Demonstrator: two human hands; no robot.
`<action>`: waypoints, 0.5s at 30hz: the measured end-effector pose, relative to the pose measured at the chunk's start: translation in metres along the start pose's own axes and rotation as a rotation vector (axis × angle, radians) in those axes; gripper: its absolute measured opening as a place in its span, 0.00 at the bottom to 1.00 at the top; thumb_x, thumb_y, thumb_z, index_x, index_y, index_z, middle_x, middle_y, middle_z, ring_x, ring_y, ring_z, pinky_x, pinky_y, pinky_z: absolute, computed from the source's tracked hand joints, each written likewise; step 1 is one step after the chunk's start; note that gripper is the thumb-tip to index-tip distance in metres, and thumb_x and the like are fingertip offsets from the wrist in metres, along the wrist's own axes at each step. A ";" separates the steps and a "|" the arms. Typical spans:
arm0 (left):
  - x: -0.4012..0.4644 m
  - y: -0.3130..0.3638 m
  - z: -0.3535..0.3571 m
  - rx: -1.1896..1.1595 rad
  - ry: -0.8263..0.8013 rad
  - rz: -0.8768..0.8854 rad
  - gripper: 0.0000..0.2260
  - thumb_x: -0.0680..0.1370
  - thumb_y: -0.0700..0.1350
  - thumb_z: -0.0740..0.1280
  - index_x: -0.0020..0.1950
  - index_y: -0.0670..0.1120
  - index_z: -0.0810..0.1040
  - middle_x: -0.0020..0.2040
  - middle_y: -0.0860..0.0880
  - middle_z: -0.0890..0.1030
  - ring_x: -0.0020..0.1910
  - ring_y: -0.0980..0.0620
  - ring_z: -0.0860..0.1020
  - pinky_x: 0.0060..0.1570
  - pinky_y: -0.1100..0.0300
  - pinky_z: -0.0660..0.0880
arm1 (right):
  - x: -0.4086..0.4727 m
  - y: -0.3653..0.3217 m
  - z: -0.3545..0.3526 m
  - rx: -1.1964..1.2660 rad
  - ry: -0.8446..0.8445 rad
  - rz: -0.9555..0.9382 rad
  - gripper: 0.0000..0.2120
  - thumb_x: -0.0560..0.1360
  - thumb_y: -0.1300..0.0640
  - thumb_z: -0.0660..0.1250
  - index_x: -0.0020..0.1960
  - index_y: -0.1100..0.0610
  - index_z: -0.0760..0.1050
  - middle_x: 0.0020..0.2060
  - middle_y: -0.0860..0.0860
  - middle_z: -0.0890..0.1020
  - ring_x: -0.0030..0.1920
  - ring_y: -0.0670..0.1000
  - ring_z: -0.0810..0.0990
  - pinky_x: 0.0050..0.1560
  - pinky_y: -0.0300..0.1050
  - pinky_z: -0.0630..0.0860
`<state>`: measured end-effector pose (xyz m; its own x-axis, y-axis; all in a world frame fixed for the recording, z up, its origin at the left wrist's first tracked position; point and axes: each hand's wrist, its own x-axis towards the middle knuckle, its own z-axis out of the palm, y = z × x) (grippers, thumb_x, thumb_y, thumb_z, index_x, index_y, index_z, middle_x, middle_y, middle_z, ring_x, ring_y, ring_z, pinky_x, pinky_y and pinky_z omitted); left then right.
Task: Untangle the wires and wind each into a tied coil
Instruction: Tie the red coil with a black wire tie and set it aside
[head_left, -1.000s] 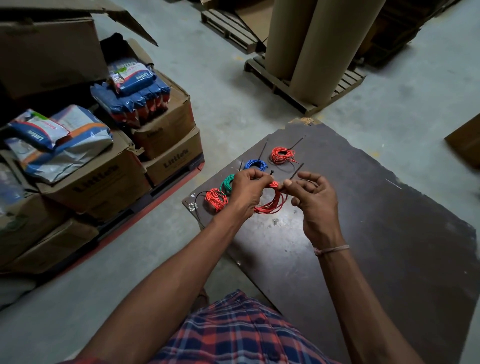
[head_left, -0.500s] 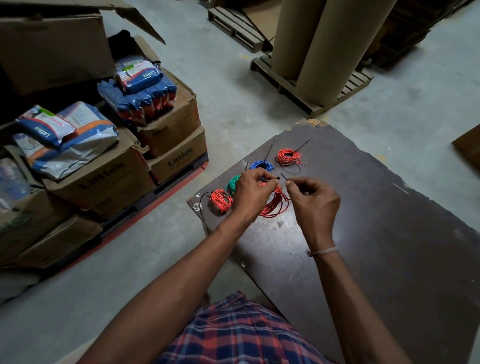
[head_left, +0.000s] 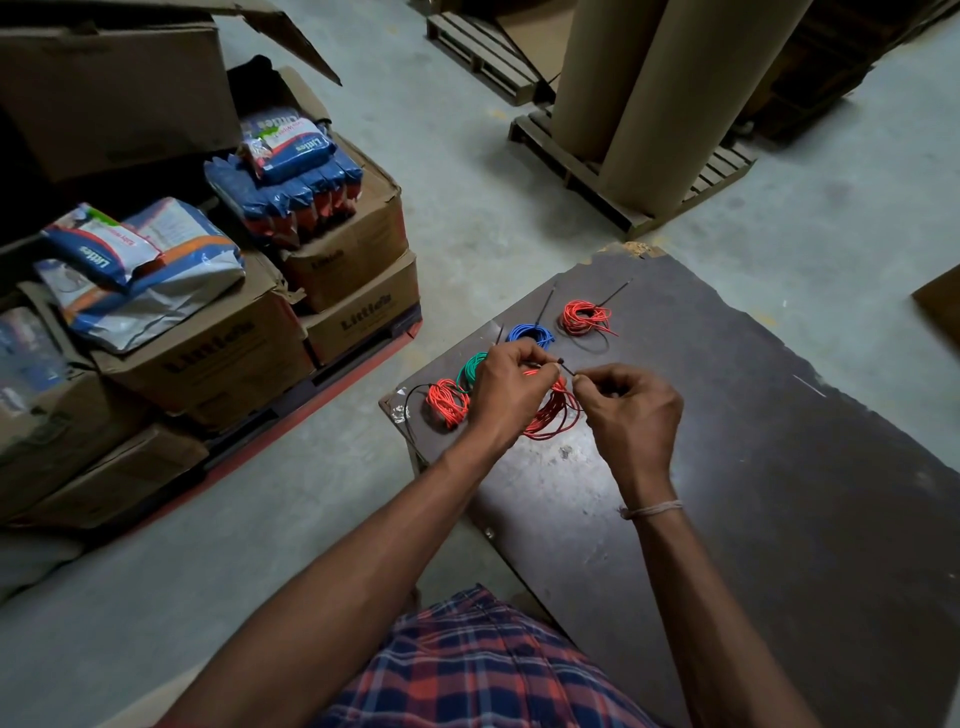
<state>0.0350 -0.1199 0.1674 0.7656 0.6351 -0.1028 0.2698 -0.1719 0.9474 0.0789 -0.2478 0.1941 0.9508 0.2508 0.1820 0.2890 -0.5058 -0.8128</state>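
Red wire, wound into a loose coil, hangs between your 2 hands above the near-left part of the dark board. Your left hand has its fingers curled round the top of that coil, thumb and forefinger pinching where a black cable tie sticks out to the right. Your right hand pinches the other end of the tie between thumb and forefinger, its other fingers curled in; the tie's small head shows in the gap between your 2 hands. Whether the tie is already threaded through its head is hard to tell at this size.

4 finished coils lie on the board beyond your hands, in a row along its left edge. Nearest the corner is an orange-red coil with a thin black tail curving off to its left. Just beside it, partly hidden behind your left hand, lies a green coil. Next comes a blue coil, and farthest off a second orange-red coil; black tie tails stick up and away from these 2.

To your left, cardboard boxes are stacked on a red pallet, with blue and white packets lying on top. Ahead, 2 big brown cardboard rolls stand upright on a wooden pallet. A thread band circles your right wrist, and checked cloth covers your lap.
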 end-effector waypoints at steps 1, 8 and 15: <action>0.000 0.000 0.000 0.002 -0.001 -0.002 0.03 0.77 0.44 0.73 0.49 0.46 0.85 0.40 0.60 0.80 0.42 0.66 0.80 0.40 0.74 0.72 | 0.000 0.001 0.000 0.006 0.002 0.011 0.03 0.74 0.58 0.76 0.45 0.56 0.88 0.35 0.49 0.86 0.33 0.47 0.84 0.38 0.48 0.84; -0.001 -0.002 0.001 0.023 -0.005 -0.012 0.05 0.78 0.44 0.72 0.52 0.46 0.84 0.45 0.54 0.84 0.43 0.64 0.80 0.39 0.75 0.70 | 0.000 0.004 0.001 0.023 -0.005 0.035 0.02 0.74 0.57 0.76 0.45 0.55 0.88 0.34 0.49 0.86 0.33 0.49 0.84 0.38 0.55 0.85; -0.002 -0.002 0.000 0.030 -0.017 -0.006 0.05 0.78 0.45 0.72 0.52 0.46 0.84 0.41 0.58 0.81 0.42 0.66 0.80 0.39 0.76 0.70 | 0.000 0.005 0.001 0.039 -0.012 0.057 0.02 0.74 0.57 0.76 0.45 0.53 0.87 0.34 0.48 0.86 0.33 0.49 0.84 0.39 0.56 0.85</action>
<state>0.0328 -0.1214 0.1654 0.7735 0.6234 -0.1142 0.2918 -0.1903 0.9374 0.0802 -0.2496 0.1901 0.9640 0.2330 0.1283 0.2298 -0.4868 -0.8427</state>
